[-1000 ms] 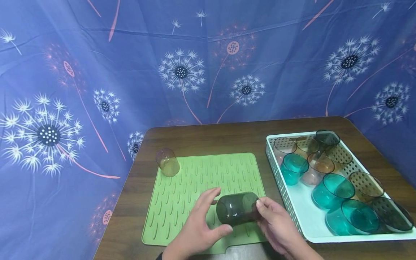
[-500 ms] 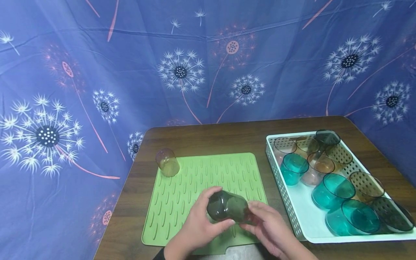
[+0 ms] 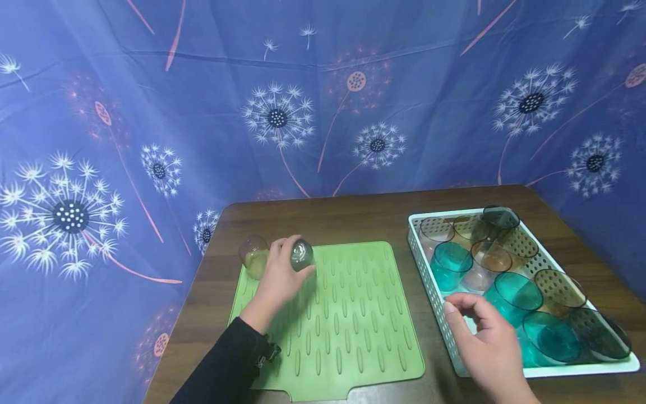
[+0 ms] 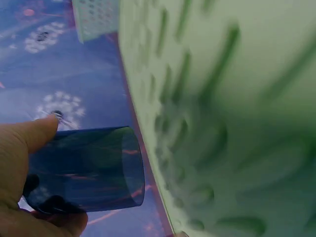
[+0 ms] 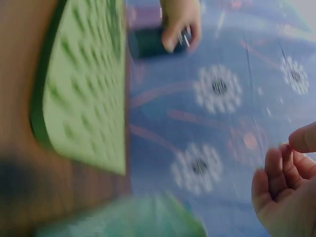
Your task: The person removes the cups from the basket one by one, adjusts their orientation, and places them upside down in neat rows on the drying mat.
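My left hand (image 3: 282, 269) grips a dark grey drinking glass (image 3: 301, 256) by its base, over the back left part of a green ridged drying mat (image 3: 353, 314). In the left wrist view the glass (image 4: 94, 165) has its open rim turned toward the mat, close over it. Just left of that hand, a pinkish-yellow glass (image 3: 254, 258) stands upside down at the mat's back left corner. My right hand (image 3: 487, 342) hovers over the near left side of a white tray (image 3: 440, 320), holding nothing, its fingers loosely bent.
Inside the tray stand several teal, brown, clear and grey glasses, among them a teal glass (image 3: 452, 266) and a dark grey glass (image 3: 598, 334). A brown wooden table (image 3: 353, 219) carries everything. Behind it hangs a blue dandelion-print cloth (image 3: 323, 101).
My left hand has taken the grey glass from between both hands and carried it to the mat's back left, turned upside down. The right hand has let go and moved right, over the tray.
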The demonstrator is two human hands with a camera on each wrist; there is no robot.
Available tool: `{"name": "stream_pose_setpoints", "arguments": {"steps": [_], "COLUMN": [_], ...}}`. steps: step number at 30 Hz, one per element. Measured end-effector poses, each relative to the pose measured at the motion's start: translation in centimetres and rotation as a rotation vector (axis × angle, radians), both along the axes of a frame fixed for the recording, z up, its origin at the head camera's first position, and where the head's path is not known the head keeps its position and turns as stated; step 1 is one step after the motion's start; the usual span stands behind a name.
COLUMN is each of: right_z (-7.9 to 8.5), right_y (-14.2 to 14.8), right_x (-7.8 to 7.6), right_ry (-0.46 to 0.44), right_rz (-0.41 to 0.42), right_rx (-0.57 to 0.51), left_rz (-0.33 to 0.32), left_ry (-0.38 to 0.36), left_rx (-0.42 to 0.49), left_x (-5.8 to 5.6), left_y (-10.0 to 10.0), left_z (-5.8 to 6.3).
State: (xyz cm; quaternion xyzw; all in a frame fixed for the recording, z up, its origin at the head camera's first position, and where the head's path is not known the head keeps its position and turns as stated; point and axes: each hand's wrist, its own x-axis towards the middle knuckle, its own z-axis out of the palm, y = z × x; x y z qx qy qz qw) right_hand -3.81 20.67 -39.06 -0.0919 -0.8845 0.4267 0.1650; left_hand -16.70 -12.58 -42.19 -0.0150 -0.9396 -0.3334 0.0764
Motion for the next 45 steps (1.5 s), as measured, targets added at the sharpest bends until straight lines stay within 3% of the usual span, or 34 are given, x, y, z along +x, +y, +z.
{"name": "stream_pose_setpoints", "arguments": {"steps": [2, 4, 11, 15, 22, 28, 32, 37, 45], "right_z": [0.2, 0.3, -0.1, -0.6, -1.4, -1.6, -1.7, -1.5, -0.1], "right_y": [1.4, 2.9, 7.5, 8.7, 9.1, 9.9, 10.3, 10.3, 10.5], "right_x": [-0.2, -0.4, -1.2, -1.4, -1.3, -1.4, -1.5, -1.5, -0.7], "right_ry": [0.033, 0.008, -0.255, -0.392, -0.456, -0.612, -0.704, -0.753, -0.784], "right_rz": [-0.078, -0.122, -0.137, -0.118, -0.193, -0.202, -0.163, -0.115, -0.045], "right_rx": [0.14, 0.256, 0.465, 0.502, 0.44, 0.424, 0.436, 0.47, 0.462], "left_rz": [0.005, 0.005, 0.024, 0.046, 0.053, 0.042, 0.028, 0.01, -0.031], "left_ry": [-0.005, -0.013, -0.061, -0.068, -0.08, -0.066, -0.031, 0.053, 0.153], "left_rx": [-0.025, -0.044, -0.055, -0.054, -0.07, -0.08, -0.11, -0.137, -0.03], "left_x": [-1.0, -1.8, -2.7, -3.0, -3.1, -2.9, -2.4, -1.2, 2.5], "left_y": [-0.3, -0.4, -0.3, 0.0, 0.2, 0.3, 0.3, 0.8, 2.8], "left_z": [-0.4, -0.7, -1.2, -1.2, -1.3, -1.2, -1.1, -0.7, 1.2]}}
